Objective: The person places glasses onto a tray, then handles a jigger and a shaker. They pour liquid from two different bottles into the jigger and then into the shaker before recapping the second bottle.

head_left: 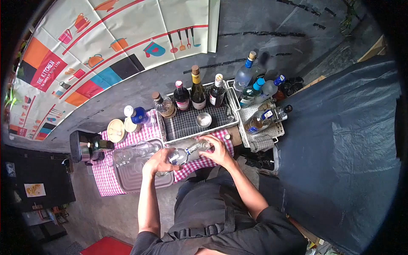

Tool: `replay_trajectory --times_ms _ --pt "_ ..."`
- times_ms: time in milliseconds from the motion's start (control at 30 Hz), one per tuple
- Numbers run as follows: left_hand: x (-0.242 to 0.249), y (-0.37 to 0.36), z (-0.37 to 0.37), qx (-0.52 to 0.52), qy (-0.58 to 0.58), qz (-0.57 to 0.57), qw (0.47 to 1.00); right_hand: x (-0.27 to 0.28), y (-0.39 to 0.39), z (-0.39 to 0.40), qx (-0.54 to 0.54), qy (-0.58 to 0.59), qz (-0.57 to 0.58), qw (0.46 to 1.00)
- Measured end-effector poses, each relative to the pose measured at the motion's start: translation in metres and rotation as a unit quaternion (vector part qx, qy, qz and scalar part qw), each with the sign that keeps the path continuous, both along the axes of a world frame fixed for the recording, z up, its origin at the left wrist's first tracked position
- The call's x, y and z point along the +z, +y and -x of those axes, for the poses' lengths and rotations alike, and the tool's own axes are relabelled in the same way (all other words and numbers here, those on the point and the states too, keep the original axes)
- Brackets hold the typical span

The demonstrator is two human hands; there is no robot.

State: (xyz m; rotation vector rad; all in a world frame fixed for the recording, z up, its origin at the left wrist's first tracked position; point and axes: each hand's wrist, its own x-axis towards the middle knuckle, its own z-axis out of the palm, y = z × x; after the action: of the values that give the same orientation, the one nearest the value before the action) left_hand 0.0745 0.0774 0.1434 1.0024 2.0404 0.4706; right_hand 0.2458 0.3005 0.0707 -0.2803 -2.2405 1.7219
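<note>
My left hand [160, 162] is wrapped round a clear glass bottle [178, 156], which is tilted with its neck toward the right. Fingers of my right hand [217, 151] close round a small clear glass [204, 145] at the bottle's neck end. Whether any liquid passes between them is too small to tell. Just left of my left hand, a clear plastic tray [131, 180] holds several clear glasses [144, 148]. Both hands are above the red-and-white checked cloth [187, 171].
Behind my hands, a white wire basket [178, 137] holds several bottles and a metal bowl [204, 120]. More bottles [257, 121] stand in a second basket at right. A dark appliance [85, 146], a blue-labelled bottle [137, 114] and round wooden lids [116, 130] are at left.
</note>
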Motion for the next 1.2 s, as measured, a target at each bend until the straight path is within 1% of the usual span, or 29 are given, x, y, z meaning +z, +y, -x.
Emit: replay_trajectory --times_ms 67,100,167,200,267,300,333,400,433,467,533,600,667,700,733,767,800,867,933,1000,1100,1200 --pt "0.001 0.001 -0.003 0.023 -0.026 0.018 0.999 0.0 0.0 0.0 -0.002 -0.006 0.037 0.999" --pt "-0.003 -0.001 -0.006 0.023 -0.026 0.017 0.999 0.002 0.0 -0.001 -0.002 -0.006 0.037 0.999" --pt "-0.012 -0.004 -0.015 0.075 -0.006 -0.048 0.996 0.007 0.001 -0.002 0.001 -0.023 0.079 0.997" --pt "-0.012 -0.003 -0.017 0.075 -0.006 -0.049 0.996 0.009 0.001 -0.003 0.001 -0.024 0.078 0.997" --pt "-0.01 0.0 -0.021 0.088 -0.152 -0.099 0.98 0.013 0.003 -0.003 0.008 -0.004 0.079 0.997" --pt "-0.033 -0.001 -0.022 0.076 -0.206 -0.166 0.961 0.014 0.004 -0.004 0.008 -0.005 0.078 0.997" --pt "-0.053 -0.006 -0.024 0.076 -0.206 -0.167 0.961 0.016 0.005 -0.004 0.01 -0.007 0.072 0.997" --pt "-0.062 -0.007 -0.03 0.142 -0.353 -0.162 0.911 0.016 0.008 -0.005 0.012 -0.01 0.065 0.998" --pt "-0.065 -0.01 -0.033 0.168 -0.348 -0.151 0.91 0.016 0.008 -0.006 0.002 -0.011 0.058 0.998" --pt "-0.066 -0.011 -0.037 0.168 -0.348 -0.152 0.91 0.016 0.009 -0.007 -0.007 -0.012 0.052 0.999" --pt "-0.068 -0.012 -0.043 0.17 -0.258 -0.196 0.931 0.016 0.01 -0.011 -0.02 -0.022 0.057 0.998" --pt "-0.085 -0.017 -0.045 0.162 -0.255 -0.194 0.933 0.009 0.012 -0.016 -0.033 -0.031 0.063 0.997" --pt "-0.11 -0.029 -0.053 0.211 -0.181 -0.273 0.921 -0.008 0.017 -0.018 -0.052 -0.04 -0.017 0.998" --pt "-0.091 -0.025 -0.054 0.212 -0.182 -0.274 0.92 -0.006 0.019 -0.02 -0.058 -0.05 -0.06 0.995" --pt "-0.069 -0.024 -0.057 0.233 -0.205 -0.262 0.914 -0.008 0.019 -0.021 -0.057 -0.05 -0.06 0.995" --pt "-0.054 -0.022 -0.059 0.254 -0.228 -0.25 0.906 -0.011 0.02 -0.021 -0.064 -0.053 -0.084 0.993" --pt "-0.054 -0.024 -0.058 0.256 -0.228 -0.25 0.906 -0.014 0.02 -0.021 -0.071 -0.056 -0.107 0.99" --pt "-0.053 -0.026 -0.058 0.247 -0.231 -0.276 0.9 -0.018 0.021 -0.02 -0.072 -0.075 -0.107 0.989" --pt "-0.046 -0.028 -0.058 0.249 -0.231 -0.267 0.902 -0.018 0.022 -0.017 -0.074 -0.093 -0.107 0.987" --pt "-0.044 -0.028 -0.058 0.252 -0.23 -0.259 0.904 -0.017 0.022 -0.014 -0.053 -0.074 -0.177 0.98" --pt "-0.048 -0.027 -0.057 0.222 -0.206 -0.283 0.91 -0.019 0.02 -0.009 -0.032 -0.084 -0.21 0.974" --pt "-0.048 -0.026 -0.056 0.211 -0.232 -0.274 0.909 -0.018 0.018 -0.004 -0.026 -0.103 -0.241 0.965"
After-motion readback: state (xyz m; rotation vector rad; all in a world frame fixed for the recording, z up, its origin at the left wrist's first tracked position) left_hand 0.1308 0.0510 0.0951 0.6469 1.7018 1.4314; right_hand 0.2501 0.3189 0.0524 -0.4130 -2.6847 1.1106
